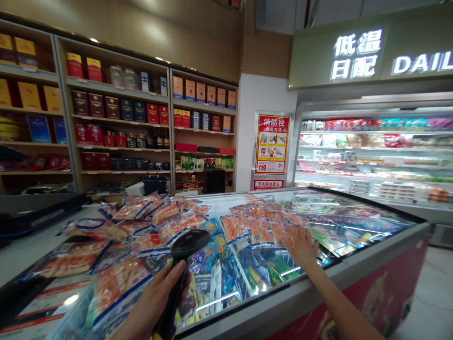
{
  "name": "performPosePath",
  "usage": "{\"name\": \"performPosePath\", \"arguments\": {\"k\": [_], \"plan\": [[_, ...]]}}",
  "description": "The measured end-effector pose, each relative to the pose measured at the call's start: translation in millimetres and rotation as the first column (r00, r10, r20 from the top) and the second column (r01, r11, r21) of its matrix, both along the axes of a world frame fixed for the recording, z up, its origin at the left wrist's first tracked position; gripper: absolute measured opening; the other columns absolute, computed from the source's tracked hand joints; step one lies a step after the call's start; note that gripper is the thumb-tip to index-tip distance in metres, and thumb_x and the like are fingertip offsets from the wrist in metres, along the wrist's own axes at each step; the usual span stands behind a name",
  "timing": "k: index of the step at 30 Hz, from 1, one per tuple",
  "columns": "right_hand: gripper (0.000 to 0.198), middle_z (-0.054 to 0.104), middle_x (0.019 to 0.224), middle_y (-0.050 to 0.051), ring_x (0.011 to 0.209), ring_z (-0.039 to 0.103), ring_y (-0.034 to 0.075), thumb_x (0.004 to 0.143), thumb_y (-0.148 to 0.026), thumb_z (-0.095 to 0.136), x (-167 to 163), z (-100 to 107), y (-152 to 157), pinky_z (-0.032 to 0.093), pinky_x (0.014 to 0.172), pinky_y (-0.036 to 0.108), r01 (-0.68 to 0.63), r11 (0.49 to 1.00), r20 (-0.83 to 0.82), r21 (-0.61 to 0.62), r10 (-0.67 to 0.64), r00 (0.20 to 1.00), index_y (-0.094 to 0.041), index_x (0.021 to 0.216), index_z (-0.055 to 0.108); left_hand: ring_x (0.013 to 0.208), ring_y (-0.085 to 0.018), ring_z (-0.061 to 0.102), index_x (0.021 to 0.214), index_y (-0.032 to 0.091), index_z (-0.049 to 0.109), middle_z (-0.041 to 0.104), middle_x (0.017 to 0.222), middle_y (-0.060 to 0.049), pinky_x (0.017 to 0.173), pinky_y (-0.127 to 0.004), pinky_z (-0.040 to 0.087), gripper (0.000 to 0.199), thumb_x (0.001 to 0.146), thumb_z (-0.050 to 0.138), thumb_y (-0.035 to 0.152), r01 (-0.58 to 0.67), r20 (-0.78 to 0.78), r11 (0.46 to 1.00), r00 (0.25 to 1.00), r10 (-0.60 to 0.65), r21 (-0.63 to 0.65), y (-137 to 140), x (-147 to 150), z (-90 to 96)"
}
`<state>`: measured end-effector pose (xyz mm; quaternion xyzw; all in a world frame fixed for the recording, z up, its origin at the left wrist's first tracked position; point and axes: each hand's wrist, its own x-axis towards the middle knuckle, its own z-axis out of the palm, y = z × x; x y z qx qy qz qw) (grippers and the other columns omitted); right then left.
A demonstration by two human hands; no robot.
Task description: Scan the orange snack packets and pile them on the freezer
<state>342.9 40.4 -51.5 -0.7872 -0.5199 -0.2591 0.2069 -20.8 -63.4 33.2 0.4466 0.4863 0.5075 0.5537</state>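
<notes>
My left hand (161, 295) is wrapped round the handle of a black barcode scanner (191, 242), held upright above the freezer's left side. Over the glass lid, my right hand (300, 245) reaches forward with fingers apart, at the near edge of a row of clear packs of pinkish-orange food (260, 229). Whether the fingertips touch a pack I cannot tell. More of these packs, with blue edges, lie heaped (180, 222) on the left, and one pack (122, 281) lies near my left forearm. Colourful frozen packets (267, 274) show in baskets under the glass.
The chest freezer (375, 264) has a raised dark-edged rim. At far left stands a black tray-like object (38, 212). Behind are shelves of boxed goods (120, 108), a red fire-hydrant poster (271, 144) and a lit refrigerated display (375, 156). Tiled floor (435, 283) shows at right.
</notes>
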Motion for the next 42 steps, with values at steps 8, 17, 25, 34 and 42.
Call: {"name": "performPosePath", "arguments": {"k": [8, 17, 25, 34, 42], "plan": [[0.048, 0.030, 0.126, 0.008, 0.118, 0.016, 0.024, 0.076, -0.042, 0.024, -82, 21, 3, 0.015, 0.089, 0.049, -0.248, 0.954, 0.000, 0.167, 0.252, 0.968, -0.019, 0.118, 0.034, 0.042, -0.009, 0.046, 0.063, 0.017, 0.049, 0.049, 0.046, 0.004, 0.041, -0.020, 0.040, 0.024, 0.062, 0.053, 0.041, -0.190, -0.004, 0.979, 0.982, 0.191, 0.069, -12, -52, 5.2], [0.034, 0.058, 0.092, 0.005, 0.088, 0.049, 0.016, 0.077, -0.036, 0.030, -282, 25, 6, 0.033, 0.079, 0.029, -0.837, 0.546, -0.284, 0.006, 0.804, 0.522, -0.020, 0.093, 0.055, 0.041, -0.009, 0.046, 0.065, 0.014, 0.053, 0.051, 0.045, 0.002, 0.038, -0.018, 0.039, 0.027, 0.061, 0.055, 0.041, -0.363, 0.022, 0.932, 0.932, 0.362, 0.023, -31, -104, 3.5], [0.045, 0.047, 0.110, 0.008, 0.102, 0.040, 0.020, 0.067, -0.029, 0.045, -357, 29, 17, 0.030, 0.083, 0.033, -0.823, 0.561, -0.355, 0.089, 0.790, 0.499, -0.018, 0.111, 0.042, 0.040, -0.008, 0.046, 0.064, 0.014, 0.052, 0.053, 0.049, 0.001, 0.038, -0.018, 0.039, 0.022, 0.061, 0.056, 0.036, -0.458, 0.064, 0.889, 0.888, 0.456, 0.008, -47, -125, 1.7], [0.029, 0.054, 0.100, 0.003, 0.093, 0.047, 0.015, 0.073, -0.024, 0.036, -367, 37, 23, 0.033, 0.080, 0.026, -0.889, 0.401, -0.360, 0.220, 0.881, 0.308, -0.021, 0.098, 0.051, 0.040, -0.007, 0.045, 0.068, 0.015, 0.051, 0.052, 0.048, 0.003, 0.039, -0.018, 0.038, 0.024, 0.063, 0.053, 0.038, -0.482, 0.096, 0.876, 0.873, 0.478, 0.027, -47, -129, 3.8], [0.041, 0.060, 0.083, 0.008, 0.076, 0.054, 0.019, 0.071, -0.040, 0.032, -263, 24, 29, 0.040, 0.066, 0.029, -0.679, 0.714, -0.654, 0.169, 0.597, 0.465, -0.012, 0.093, 0.052, 0.039, -0.008, 0.044, 0.062, 0.014, 0.050, 0.048, 0.043, 0.003, 0.039, -0.018, 0.036, 0.030, 0.064, 0.051, 0.043, -0.356, 0.117, 0.933, 0.930, 0.349, 0.047, -38, -118, -0.2]]}}
